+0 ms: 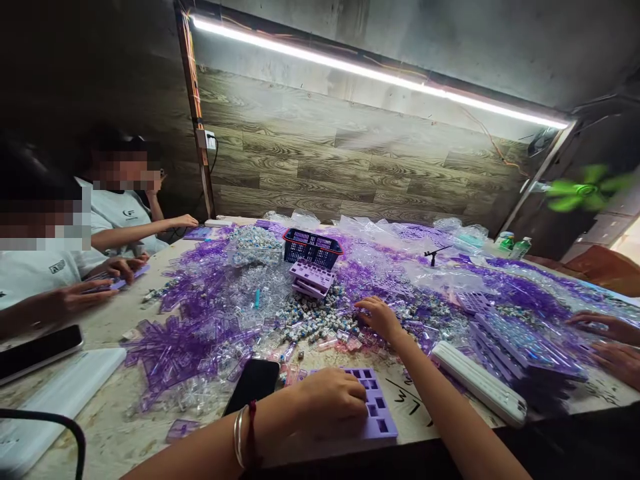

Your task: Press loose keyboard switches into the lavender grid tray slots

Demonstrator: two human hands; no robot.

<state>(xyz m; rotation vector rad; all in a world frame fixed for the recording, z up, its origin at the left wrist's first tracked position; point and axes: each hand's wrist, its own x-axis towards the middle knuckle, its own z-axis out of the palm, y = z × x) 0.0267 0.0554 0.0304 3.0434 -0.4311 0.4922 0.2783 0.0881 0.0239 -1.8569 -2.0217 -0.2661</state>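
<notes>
My left hand (333,399), with a red cord and silver bangles at the wrist, lies over a light purple tray (383,427) with square holes at the table's near edge. Its fingers are curled, and their tips and anything in them are hidden. My right hand (381,319) reaches over the heap of small white and blue parts (313,320), which look like keyboard switches. Its fingers are bent and slightly apart at the edge of the heap, with no held part visible. Beside my left forearm lies a black phone (254,385).
Clear purple plastic pieces (185,350) spread across the table. A dark basket (313,247) stands behind stacked purple trays (313,277). A white power bank-like bar (477,383) and more stacked trays (520,347) lie right. Co-workers' hands (117,270) work left; others (615,340) right.
</notes>
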